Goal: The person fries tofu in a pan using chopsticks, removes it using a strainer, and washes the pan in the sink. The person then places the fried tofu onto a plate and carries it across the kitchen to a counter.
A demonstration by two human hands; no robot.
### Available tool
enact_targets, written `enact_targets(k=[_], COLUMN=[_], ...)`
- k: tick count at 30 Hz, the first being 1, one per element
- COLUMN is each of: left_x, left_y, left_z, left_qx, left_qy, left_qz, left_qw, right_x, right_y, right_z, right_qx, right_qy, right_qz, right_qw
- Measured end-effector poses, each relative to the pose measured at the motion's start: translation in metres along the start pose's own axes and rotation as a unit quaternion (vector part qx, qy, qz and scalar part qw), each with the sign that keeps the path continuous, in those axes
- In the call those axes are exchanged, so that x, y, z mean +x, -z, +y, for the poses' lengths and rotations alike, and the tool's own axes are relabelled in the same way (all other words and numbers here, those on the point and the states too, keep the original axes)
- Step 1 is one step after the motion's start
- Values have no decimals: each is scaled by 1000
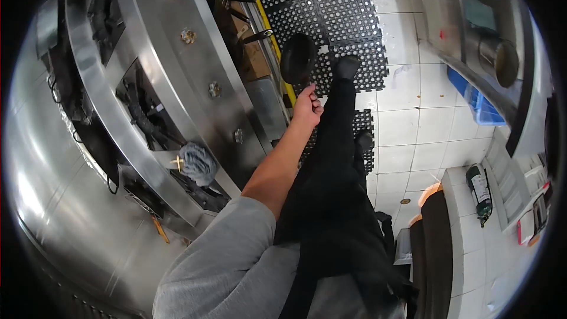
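My left hand [308,106] is closed around the handle of a black frying pan [298,58]. The pan hangs low beside the stove, over the yellow-edged lower shelf and the black floor mat. My left arm reaches down along the stove front. My right hand does not show in the view.
A steel stove [171,41] with knobs and burners runs along the left, with a grey scrubber [198,164] on it. Pan handles [258,36] stick out from the lower shelf. Perforated mats [348,18] lie underfoot. A blue crate [478,103] and green bottle [479,192] are at right.
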State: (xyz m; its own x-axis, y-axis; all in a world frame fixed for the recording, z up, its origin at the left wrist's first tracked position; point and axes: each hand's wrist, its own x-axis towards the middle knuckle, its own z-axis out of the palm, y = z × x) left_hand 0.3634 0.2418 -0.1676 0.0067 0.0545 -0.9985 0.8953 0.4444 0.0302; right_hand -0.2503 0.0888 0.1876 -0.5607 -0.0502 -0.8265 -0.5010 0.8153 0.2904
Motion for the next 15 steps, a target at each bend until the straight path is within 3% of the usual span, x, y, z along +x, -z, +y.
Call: enact_targets(k=[4, 10, 12, 13, 14, 15], left_x=[36, 120, 164, 203, 218, 210], left_y=[13, 30, 58, 92, 82, 62], left_z=[52, 204, 253, 279, 282, 275], left_qx=[-55, -203, -198, -271, -254, -270], left_qy=[-66, -185, -232, -197, -286, -229], left_qz=[44, 52, -5, -68, 67, 66], left_qw=[995, 960, 952, 940, 922, 933], right_x=[-26, -43, -42, -46, -57, -64], right_y=[-21, -44, -53, -48, -36, -31], right_z=[-43, -109, -127, -135, -136, -132], right_qx=[-6, 8, -11, -17, -11, 38], right_qy=[-10, -54, -89, -98, -99, -105], right_qz=[3, 36, 12, 0, 0, -6], right_qw=[1000, 998, 996, 995, 995, 994])
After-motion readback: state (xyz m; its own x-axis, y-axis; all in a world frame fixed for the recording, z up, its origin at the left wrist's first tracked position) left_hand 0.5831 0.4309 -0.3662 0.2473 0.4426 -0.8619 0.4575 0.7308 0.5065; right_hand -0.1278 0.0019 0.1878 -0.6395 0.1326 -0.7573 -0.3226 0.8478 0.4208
